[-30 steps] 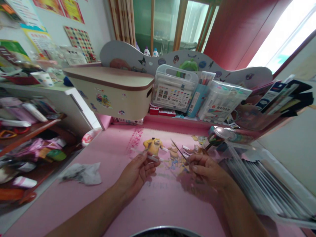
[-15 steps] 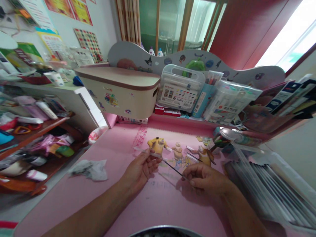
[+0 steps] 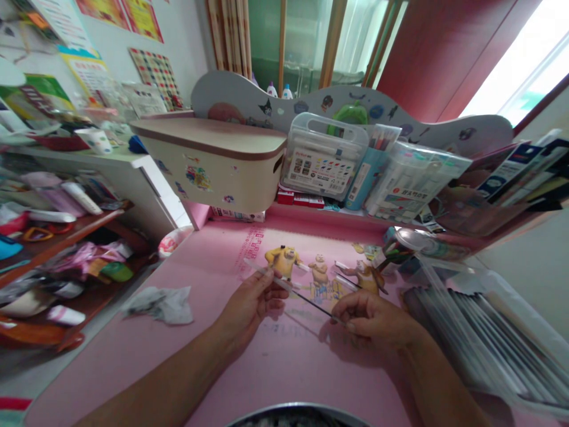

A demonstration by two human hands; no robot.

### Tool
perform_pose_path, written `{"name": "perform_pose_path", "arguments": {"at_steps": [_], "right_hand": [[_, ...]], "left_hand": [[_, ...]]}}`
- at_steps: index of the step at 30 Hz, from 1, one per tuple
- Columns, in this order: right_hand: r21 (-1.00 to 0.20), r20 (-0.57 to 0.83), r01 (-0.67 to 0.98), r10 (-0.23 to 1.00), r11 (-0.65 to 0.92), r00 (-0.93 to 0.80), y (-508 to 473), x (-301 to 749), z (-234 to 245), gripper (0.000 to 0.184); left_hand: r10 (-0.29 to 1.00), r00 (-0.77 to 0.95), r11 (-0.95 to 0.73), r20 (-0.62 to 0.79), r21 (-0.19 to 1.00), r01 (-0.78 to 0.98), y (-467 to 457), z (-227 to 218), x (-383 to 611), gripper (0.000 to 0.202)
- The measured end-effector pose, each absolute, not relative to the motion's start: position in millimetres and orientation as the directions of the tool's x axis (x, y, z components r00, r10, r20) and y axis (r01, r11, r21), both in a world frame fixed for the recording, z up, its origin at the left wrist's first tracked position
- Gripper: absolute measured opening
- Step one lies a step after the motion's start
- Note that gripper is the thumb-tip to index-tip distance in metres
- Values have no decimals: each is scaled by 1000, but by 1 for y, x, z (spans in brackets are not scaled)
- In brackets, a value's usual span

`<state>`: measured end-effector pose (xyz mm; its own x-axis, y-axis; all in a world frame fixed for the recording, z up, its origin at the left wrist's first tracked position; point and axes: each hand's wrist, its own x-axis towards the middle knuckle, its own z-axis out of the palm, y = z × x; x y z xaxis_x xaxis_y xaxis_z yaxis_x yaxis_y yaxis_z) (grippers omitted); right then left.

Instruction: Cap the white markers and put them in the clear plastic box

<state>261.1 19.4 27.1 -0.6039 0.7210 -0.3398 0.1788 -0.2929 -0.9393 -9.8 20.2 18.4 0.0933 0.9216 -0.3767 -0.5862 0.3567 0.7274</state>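
Observation:
Between finger and thumb, my left hand point(image 3: 254, 303) pinches a narrow clear tube point(image 3: 255, 265) whose far end points up and left. My right hand point(image 3: 371, 320) grips the near end of a thin dark rod point(image 3: 312, 303). The rod slants across the gap between the hands, and its far end meets the tube; how deep it sits inside I cannot tell. Just beyond the right hand, another thin dark stick point(image 3: 347, 280) lies on the desk with small white pieces near it. Both hands hover over the pink desk point(image 3: 267, 373), which carries printed cartoon bears point(image 3: 283, 262).
At right stands a clear plastic bin point(image 3: 527, 302) full of long slim sleeves. A round metal-rimmed container point(image 3: 297, 407) is at the front edge. Crumpled white tissue point(image 3: 162, 304) lies left. A cream storage box point(image 3: 213, 166) and marker cases point(image 3: 326, 160) fill the shelf behind.
The tube in my left hand tilts a little more steeply, its far end slightly higher. Both hands keep their grips and have barely moved.

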Motion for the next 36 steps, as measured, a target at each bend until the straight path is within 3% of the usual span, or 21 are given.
{"name": "perform_pose_path", "arguments": {"at_steps": [7,18,24,27,30,33,36], "right_hand": [[-939,-333,150,703,-311,-628,21,260,27,25],[-905,-213,-137,707,-403,-675,16,255,30,33],[-925,-240,-101,770,-367,-591,14,236,29,28],[-964,-204,-83,901,-253,-383,7,207,31,23],[-996,-59,86,969,-39,-241,-1,182,31,17],[-926,119,326,965,193,-233,-6,175,28,18],[-869,168,406,942,281,-291,-7,179,25,21]], "left_hand": [[930,119,356,-347,778,-517,17,20,-9,16],[922,131,375,-365,756,-536,18,20,-11,15],[878,276,478,-392,682,-554,13,17,-9,10],[828,387,561,-406,586,-585,9,15,-4,7],[781,485,625,-394,501,-598,6,12,0,7],[761,521,649,-387,487,-585,5,9,0,8],[738,531,674,-416,479,-563,6,7,-3,9]]}}
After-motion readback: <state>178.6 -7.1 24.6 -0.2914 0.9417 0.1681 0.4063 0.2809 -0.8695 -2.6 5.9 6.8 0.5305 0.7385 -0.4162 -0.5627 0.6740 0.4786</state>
